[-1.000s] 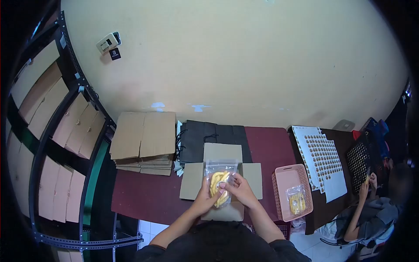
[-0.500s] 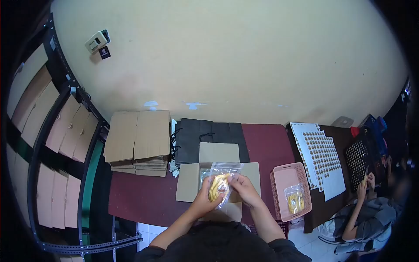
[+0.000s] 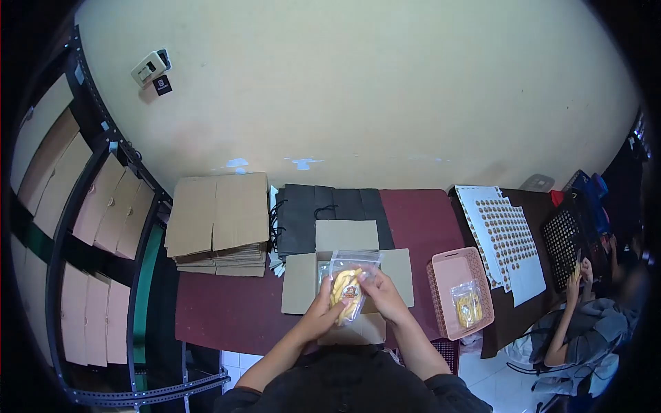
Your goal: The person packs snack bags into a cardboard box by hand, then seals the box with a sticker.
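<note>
A clear zip pouch (image 3: pixel 348 282) of yellow snack pieces, with a round label on its front, is held up over an open cardboard box (image 3: pixel 301 279). My left hand (image 3: pixel 321 314) is closed on the pouch's left and lower side, its thumb on the front. On the upper right side, my right hand (image 3: pixel 383 294) grips the same pouch. The box's flaps are folded outward. Its inside is mostly hidden behind the pouch and my hands, though something clear shows at the left inner edge.
Flattened cartons (image 3: pixel 219 217) are stacked at left, beside black paper bags (image 3: pixel 327 213). A pink basket (image 3: pixel 438 292) holds another snack pouch (image 3: pixel 468 306). Sticker sheets (image 3: pixel 509 241) lie on the dark table at right, where another person (image 3: pixel 585 330) sits. A shelf of boxes (image 3: pixel 103 206) stands left.
The pouch has turned slightly, so its round label faces me more fully. Both hands still hold it over the box. The whole view has shifted a little.
</note>
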A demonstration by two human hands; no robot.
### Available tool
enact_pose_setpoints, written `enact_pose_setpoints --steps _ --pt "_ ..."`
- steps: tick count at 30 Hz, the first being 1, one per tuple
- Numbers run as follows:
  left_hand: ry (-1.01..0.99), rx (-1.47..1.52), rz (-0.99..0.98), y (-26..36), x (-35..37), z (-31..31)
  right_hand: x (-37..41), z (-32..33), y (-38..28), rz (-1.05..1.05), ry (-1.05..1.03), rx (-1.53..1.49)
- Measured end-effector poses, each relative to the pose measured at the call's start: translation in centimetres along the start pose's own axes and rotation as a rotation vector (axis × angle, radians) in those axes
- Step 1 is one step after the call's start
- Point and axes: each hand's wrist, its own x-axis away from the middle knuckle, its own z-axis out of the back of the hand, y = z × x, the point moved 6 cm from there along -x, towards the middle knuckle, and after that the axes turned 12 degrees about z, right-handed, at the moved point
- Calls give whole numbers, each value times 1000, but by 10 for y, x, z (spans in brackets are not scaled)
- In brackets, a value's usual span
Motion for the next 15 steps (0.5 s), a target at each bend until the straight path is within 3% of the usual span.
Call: enact_pose_setpoints --steps 3,6,11,13,15 --pt "19 113 -54 4 3 -2 3 -2 -10 23 3 14" --pt "-8 -38 33 3 7 -7 8 -8 -13 36 -6 89" --pt "74 -259 -14 7 8 -8 6 -4 -4 70 126 -5" --pt "63 -285 0 4 7 -11 7 7 0 122 280 -83" --pt "26 -263 4 1 6 -17 7 23 -1 185 276 -49"
